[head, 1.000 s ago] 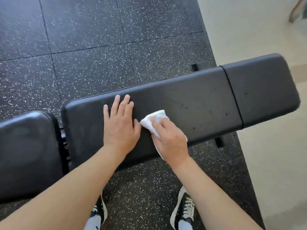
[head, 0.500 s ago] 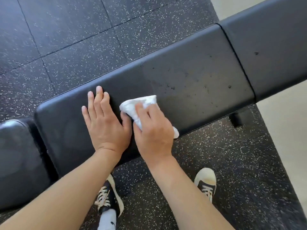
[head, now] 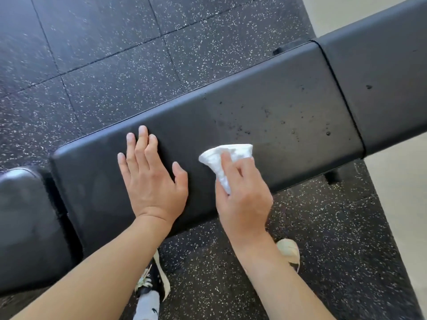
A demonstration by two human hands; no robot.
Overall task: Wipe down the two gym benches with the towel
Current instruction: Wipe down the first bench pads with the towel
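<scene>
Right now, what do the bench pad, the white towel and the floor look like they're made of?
Bench pad: likely vinyl or faux leather, smooth black with a soft sheen and rounded padded edges. Towel: looks like paper towel or thin cloth, white, crumpled and matte; I cannot tell which. Floor: probably rubber tiles, dark with pale flecks and visible seams.

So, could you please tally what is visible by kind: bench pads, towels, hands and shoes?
Bench pads: 3, the long pad, the right pad, the left pad
Towels: 1, the white towel
Hands: 2, left hand, right hand
Shoes: 2
Total: 8
</scene>
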